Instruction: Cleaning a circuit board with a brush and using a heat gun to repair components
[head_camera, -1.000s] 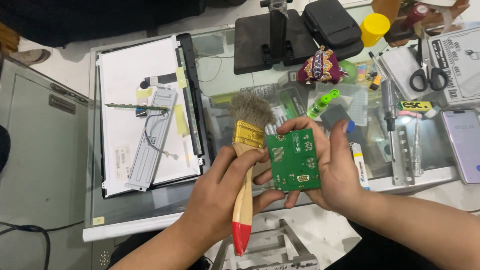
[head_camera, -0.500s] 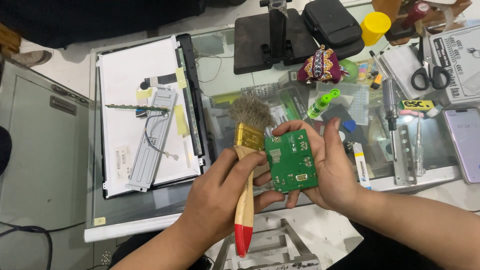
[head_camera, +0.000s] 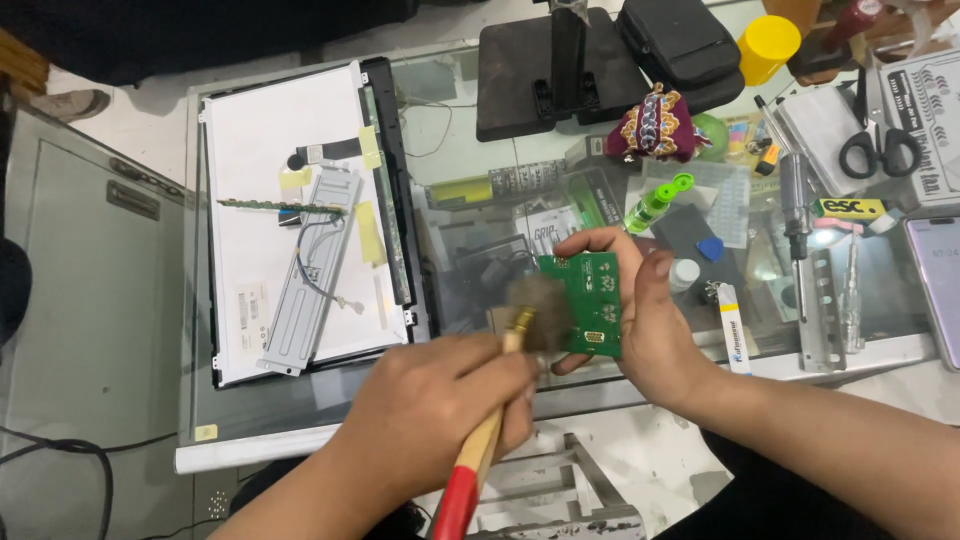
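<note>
Left hand (head_camera: 430, 400): wrapped tight around the paintbrush (head_camera: 500, 390) handle
Right hand (head_camera: 655, 320): pinches the green board (head_camera: 592, 310) by its edges, above the glass table (head_camera: 450, 130)
Board: looks light, stiff, easy to break; hold the edges
Brush hair: soft

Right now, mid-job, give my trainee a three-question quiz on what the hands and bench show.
1. True or false: the left hand holds scissors.
2. Which thing does the right hand hold? A) green circuit board B) spray bottle C) phone
3. Fill in: the brush bristles meet the board's ____ edge.

Key: 1 false, it holds a brush. 2 A, the circuit board. 3 left; the bristles are blurred.
</note>
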